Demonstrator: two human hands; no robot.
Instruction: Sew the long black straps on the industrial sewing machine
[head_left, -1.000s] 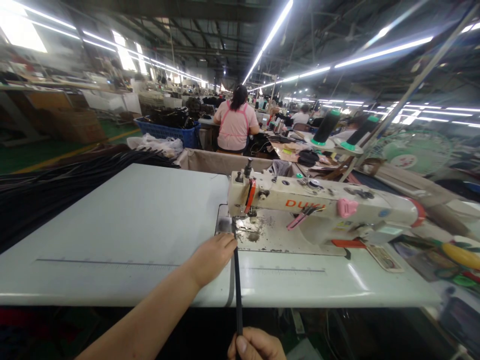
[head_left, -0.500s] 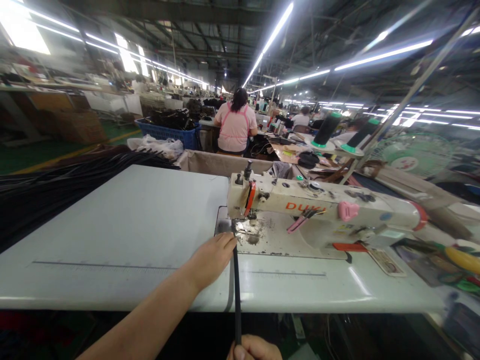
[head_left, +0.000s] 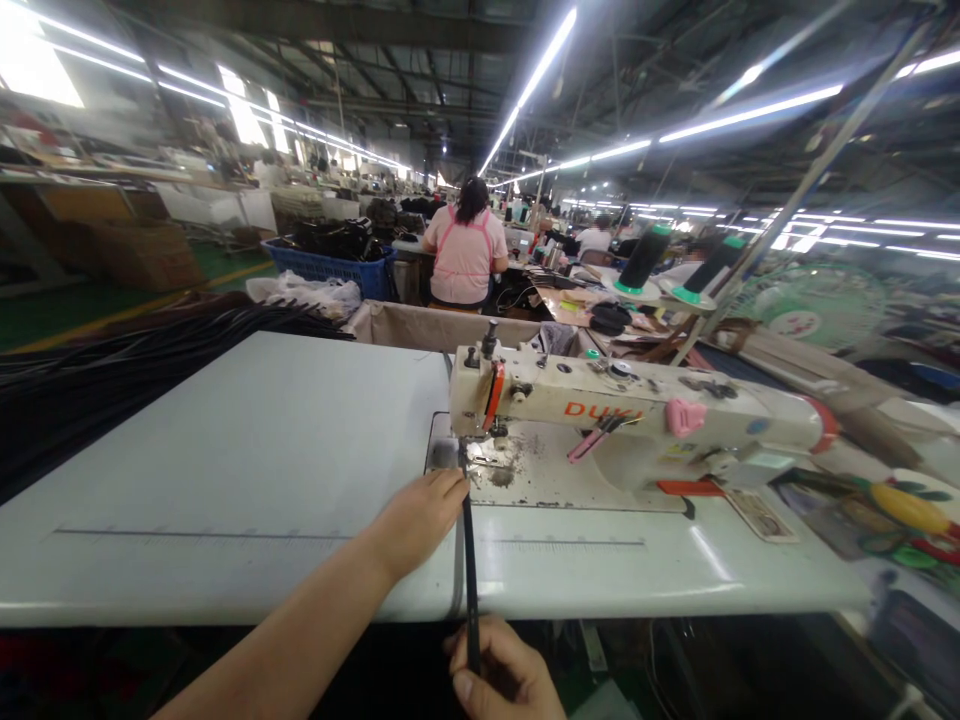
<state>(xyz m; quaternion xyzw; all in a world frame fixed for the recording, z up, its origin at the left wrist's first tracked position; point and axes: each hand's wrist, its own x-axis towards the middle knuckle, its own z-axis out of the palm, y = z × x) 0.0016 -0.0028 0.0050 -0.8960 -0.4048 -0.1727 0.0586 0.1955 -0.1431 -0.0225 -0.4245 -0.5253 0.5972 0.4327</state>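
"While the left hand (head_left: 424,515) lies palm down on the pale table (head_left: 225,430), what is it touching?"

"Its fingertips rest on the black strip (head_left: 470,560), just in front of the sewing machine (head_left: 637,395), at the needle end. Whether they also pinch it cannot be told; the underside of the fingers is hidden."

"And the right hand (head_left: 506,670)?"

"That one grips a lower stretch of the strip between thumb and curled fingers, nearer the wearer than the table's front edge."

"So the strip runs between the two?"

"Yes, nearly straight, crossing the front edge and reaching up to the needle end, where its far part is hard to make out."

"What lies around it?"

"A printed ruler line (head_left: 202,536) runs across the tabletop. A pink-handled tool (head_left: 589,444) sits against the machine's arm. Dark strips (head_left: 150,370) are heaped past the table's left edge, and beyond the machine a co-worker (head_left: 463,260) sits facing away, near a blue basket (head_left: 337,274)."
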